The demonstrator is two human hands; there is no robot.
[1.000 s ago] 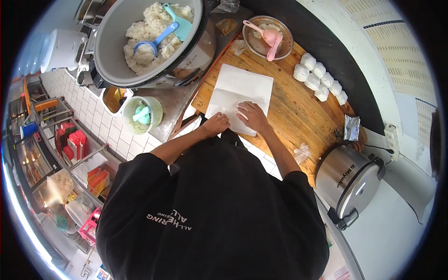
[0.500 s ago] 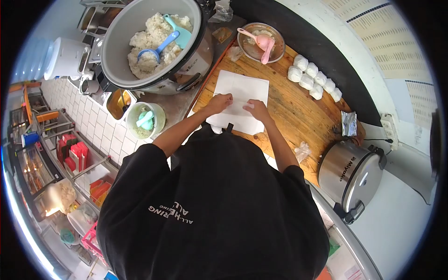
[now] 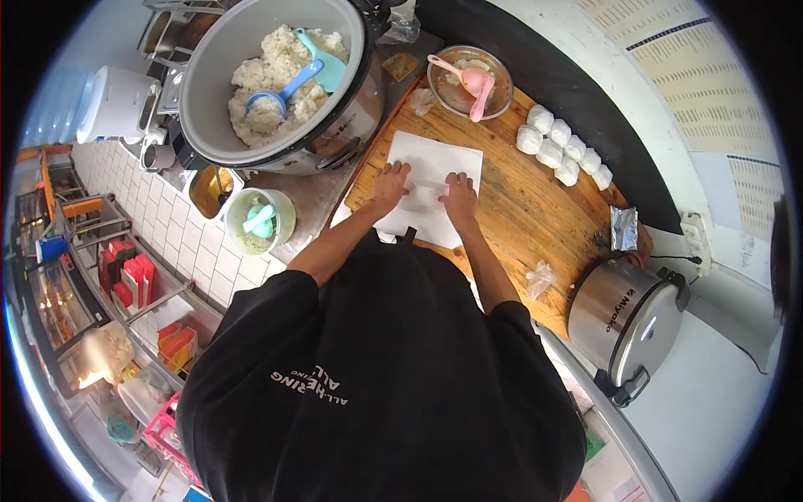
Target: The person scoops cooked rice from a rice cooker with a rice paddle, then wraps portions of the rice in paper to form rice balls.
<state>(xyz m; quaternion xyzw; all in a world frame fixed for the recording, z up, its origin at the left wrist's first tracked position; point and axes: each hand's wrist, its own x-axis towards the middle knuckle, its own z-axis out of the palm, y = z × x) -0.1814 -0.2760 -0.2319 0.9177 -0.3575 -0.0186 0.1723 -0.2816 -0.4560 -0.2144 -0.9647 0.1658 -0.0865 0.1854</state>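
Note:
A stack of white paper sheets (image 3: 435,155) lies on the wooden table, with a small thin clear or whitish sheet (image 3: 427,191) on it between my hands. My left hand (image 3: 391,182) rests on the left part of the paper, fingers apart and pointing forward. My right hand (image 3: 457,194) lies on the right part, its fingers also spread at the edge of the small sheet. Behind the paper is a metal bowl (image 3: 435,84) with a pink scoop (image 3: 475,82). Several white wrapped bundles (image 3: 549,154) sit in rows at the back right.
A large open pot (image 3: 194,100) of rice with a blue scoop (image 3: 288,89) and a green paddle (image 3: 329,69) stands at the left. Nearer is a tub (image 3: 284,219). A closed rice cooker (image 3: 609,305), a foil packet (image 3: 623,227) and crumpled plastic (image 3: 539,278) are at the right.
Both hands have moved slightly forward on the paper. Their fingers, curled in before, are now spread flatter. The view has shifted a little.

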